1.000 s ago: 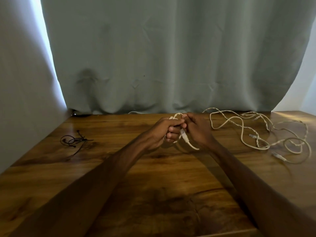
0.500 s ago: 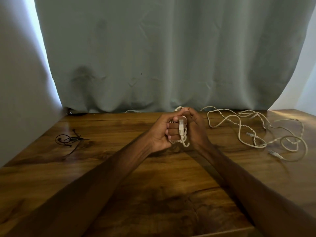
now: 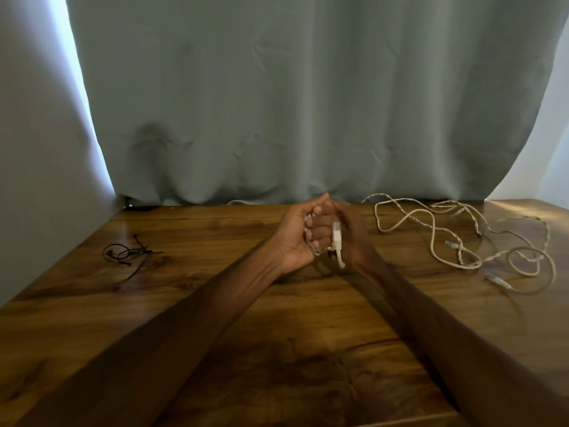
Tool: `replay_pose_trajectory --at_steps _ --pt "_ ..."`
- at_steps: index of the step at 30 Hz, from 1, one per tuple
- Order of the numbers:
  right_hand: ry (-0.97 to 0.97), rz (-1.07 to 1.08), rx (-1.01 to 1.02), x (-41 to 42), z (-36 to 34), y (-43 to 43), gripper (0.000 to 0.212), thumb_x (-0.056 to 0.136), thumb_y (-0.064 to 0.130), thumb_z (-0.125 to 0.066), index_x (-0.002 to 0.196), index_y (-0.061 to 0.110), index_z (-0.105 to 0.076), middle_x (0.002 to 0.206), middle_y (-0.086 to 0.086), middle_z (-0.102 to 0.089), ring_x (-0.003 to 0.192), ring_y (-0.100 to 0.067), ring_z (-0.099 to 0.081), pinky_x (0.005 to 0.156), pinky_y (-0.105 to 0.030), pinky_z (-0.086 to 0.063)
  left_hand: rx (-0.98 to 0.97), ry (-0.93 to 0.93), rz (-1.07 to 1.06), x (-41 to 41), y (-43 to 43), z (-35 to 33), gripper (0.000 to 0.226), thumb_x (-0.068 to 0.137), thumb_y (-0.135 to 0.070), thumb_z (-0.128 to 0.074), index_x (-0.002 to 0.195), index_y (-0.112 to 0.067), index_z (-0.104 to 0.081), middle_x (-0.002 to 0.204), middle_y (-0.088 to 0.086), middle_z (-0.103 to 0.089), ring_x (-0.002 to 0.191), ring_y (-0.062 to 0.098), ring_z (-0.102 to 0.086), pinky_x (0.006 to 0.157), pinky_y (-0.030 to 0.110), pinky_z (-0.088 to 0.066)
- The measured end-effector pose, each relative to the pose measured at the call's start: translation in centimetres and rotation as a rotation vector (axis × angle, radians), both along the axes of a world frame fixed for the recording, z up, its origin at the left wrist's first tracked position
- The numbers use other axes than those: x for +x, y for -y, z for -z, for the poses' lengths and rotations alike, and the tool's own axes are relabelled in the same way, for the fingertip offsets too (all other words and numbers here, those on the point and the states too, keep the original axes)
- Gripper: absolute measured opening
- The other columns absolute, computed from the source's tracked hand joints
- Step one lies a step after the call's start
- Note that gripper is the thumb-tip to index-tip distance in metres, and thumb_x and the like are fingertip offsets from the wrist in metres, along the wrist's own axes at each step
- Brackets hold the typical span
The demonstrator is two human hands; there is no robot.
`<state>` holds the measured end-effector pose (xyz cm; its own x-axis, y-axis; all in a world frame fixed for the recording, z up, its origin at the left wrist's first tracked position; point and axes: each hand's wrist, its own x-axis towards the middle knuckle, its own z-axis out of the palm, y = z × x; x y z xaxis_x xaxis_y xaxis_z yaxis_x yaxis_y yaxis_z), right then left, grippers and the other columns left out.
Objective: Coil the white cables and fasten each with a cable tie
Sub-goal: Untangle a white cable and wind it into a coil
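A small coil of white cable (image 3: pixel 337 241) is pressed between both hands above the middle of the wooden table (image 3: pixel 215 303). My left hand (image 3: pixel 292 238) cups the coil from the left with fingers curled around the loops. My right hand (image 3: pixel 354 238) closes on it from the right, and the cable's plug end hangs down along its palm. More loose white cables (image 3: pixel 455 238) lie tangled on the table to the right, apart from the hands. A few black cable ties (image 3: pixel 126 252) lie on the table at the left.
A grey-green curtain (image 3: pixel 308 103) hangs along the table's back edge, with a pale wall (image 3: pixel 37 180) at the left. A thin white cable end (image 3: pixel 240 201) peeks out under the curtain behind the hands.
The dangling plug end has been drawn up against the coil, and both hands have closed tighter around the bundle and lifted slightly toward the curtain.
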<state>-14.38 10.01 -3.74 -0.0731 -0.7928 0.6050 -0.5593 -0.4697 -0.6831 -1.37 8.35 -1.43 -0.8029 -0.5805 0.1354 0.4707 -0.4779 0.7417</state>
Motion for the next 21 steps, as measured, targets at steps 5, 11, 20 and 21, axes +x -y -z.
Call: replay_pose_trajectory --at_steps 5,11,20,21 --pt "0.137 -0.225 0.274 1.4 0.8 0.0 0.022 0.102 -0.004 -0.048 0.112 0.002 -0.066 0.067 0.007 -0.067 0.049 0.000 -0.057 0.045 -0.013 -0.037 0.092 -0.192 -0.046 0.8 1.6 -0.9 0.016 0.096 -0.011 -0.048 0.098 -0.004 -0.062 0.050 -0.010 -0.039 0.035 0.006 -0.037 0.036 0.017 -0.032" --pt "-0.199 -0.140 0.297 2.4 1.7 -0.2 0.021 0.107 0.013 -0.044 0.094 0.022 -0.058 0.071 0.001 -0.061 0.052 -0.003 -0.056 0.053 -0.022 -0.043 0.002 -0.037 -0.393 2.2 4.4 -0.6 0.033 0.103 -0.007 -0.037 0.124 0.013 -0.053 0.064 -0.011 -0.051 0.038 0.004 -0.037 0.039 0.016 -0.033" --pt "0.081 -0.390 0.639 4.7 0.6 -2.2 0.018 0.100 0.007 -0.061 0.117 0.013 -0.059 0.075 -0.008 -0.070 0.050 -0.011 -0.057 0.038 -0.022 -0.043 -0.174 0.138 -0.862 3.6 5.8 0.1 0.015 0.097 0.001 -0.048 0.085 -0.009 -0.049 0.096 0.010 -0.080 0.052 0.011 -0.060 0.046 0.019 -0.044" --pt "0.177 -0.441 0.671 5.0 0.4 -2.4 0.028 0.095 0.002 -0.066 0.116 0.018 -0.056 0.079 -0.010 -0.071 0.052 -0.014 -0.060 0.038 -0.024 -0.046 -0.199 0.152 -0.893 3.9 6.1 0.3 0.016 0.098 0.000 -0.048 0.085 -0.009 -0.049 0.098 0.011 -0.080 0.052 0.012 -0.060 0.047 0.019 -0.045"
